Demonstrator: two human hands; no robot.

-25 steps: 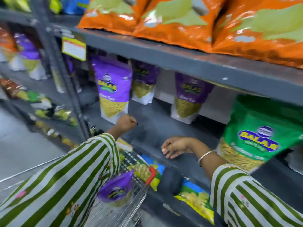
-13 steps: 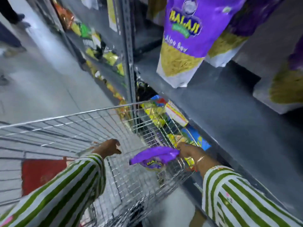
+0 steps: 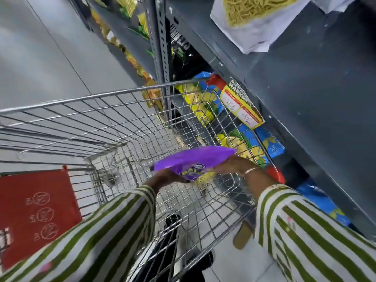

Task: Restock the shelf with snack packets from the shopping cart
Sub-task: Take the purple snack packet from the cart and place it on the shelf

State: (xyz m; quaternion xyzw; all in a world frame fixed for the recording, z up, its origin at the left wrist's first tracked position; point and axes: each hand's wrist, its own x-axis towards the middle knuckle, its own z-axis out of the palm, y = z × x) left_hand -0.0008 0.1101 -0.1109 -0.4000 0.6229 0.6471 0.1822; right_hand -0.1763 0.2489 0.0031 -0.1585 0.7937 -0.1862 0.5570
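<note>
Both hands, left hand (image 3: 162,178) newly joined with right hand (image 3: 234,163), now grip the purple packet (image 3: 191,159) above the cart (image 3: 122,119), shelf (image 3: 305,78) at two o'clock.

Cart basket (image 3: 101,123) lies open above; shelf edge (image 3: 264,110) crowds its right.

Green-and-white striped sleeves (image 3: 114,226), thin bracelet (image 3: 250,170)

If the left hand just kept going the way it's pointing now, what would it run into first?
The left hand reaches up and right, already gripping the near end of the purple snack packet, so the packet is first. Beyond it likely comes the right hand on the far end, though blur makes depth uncertain.
</note>
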